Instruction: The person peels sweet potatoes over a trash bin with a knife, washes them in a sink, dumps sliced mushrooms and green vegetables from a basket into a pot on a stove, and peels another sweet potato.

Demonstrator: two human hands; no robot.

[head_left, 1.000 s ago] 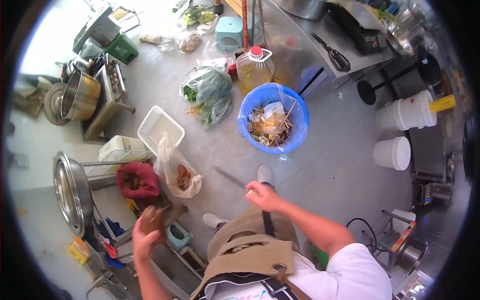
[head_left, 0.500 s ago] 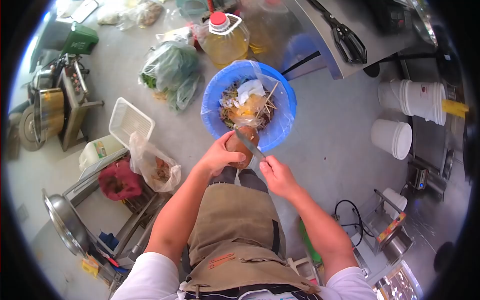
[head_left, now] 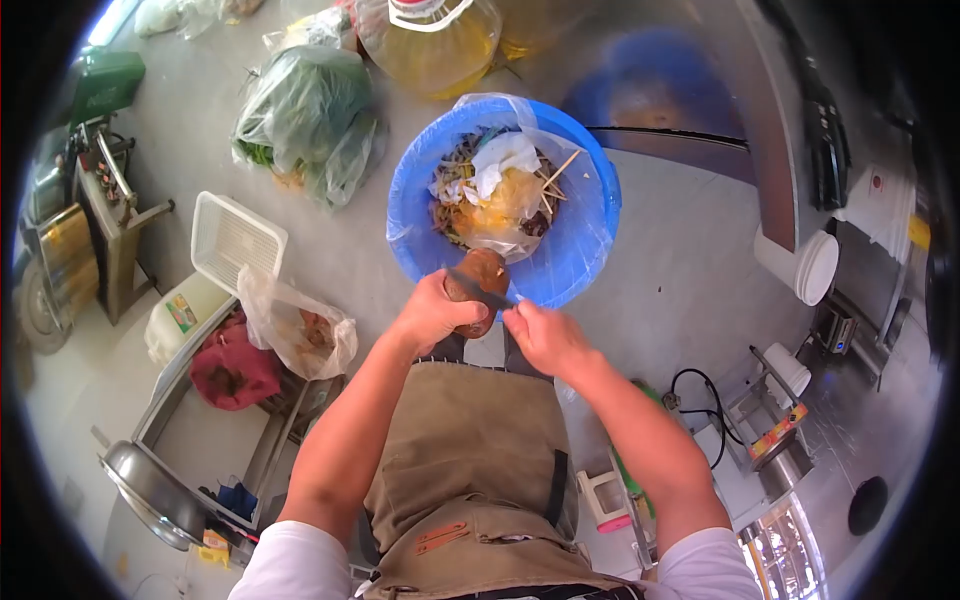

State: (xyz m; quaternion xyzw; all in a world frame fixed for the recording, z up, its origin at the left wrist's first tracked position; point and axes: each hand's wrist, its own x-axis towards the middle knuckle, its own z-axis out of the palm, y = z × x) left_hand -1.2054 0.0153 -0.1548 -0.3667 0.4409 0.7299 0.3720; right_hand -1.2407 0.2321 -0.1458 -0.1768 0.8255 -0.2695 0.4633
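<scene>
My left hand [head_left: 432,312] wraps around a thick brown root vegetable [head_left: 484,266], whose exact kind I cannot make out. Its far end points over the near rim of a blue bin [head_left: 592,185]. In my right hand [head_left: 545,338] is a knife [head_left: 478,290], gripped by a handle mostly hidden in the fingers. The blade lies slantwise across the vegetable, close to my left thumb and fingers. Inside the bin's clear liner are scraps [head_left: 465,205], crumpled white paper [head_left: 503,160] and thin sticks.
Beyond the bin stands a large oil jug [head_left: 430,50]. Bagged greens [head_left: 310,115], a white basket [head_left: 236,240] and a clear bag [head_left: 300,330] are to the left. A metal table edge [head_left: 765,130] and white buckets [head_left: 800,265] flank the right.
The blade has shifted left and lies flatter across the vegetable. My right hand has moved slightly with it. The view has tilted, so the bin looks larger and the jug sits higher.
</scene>
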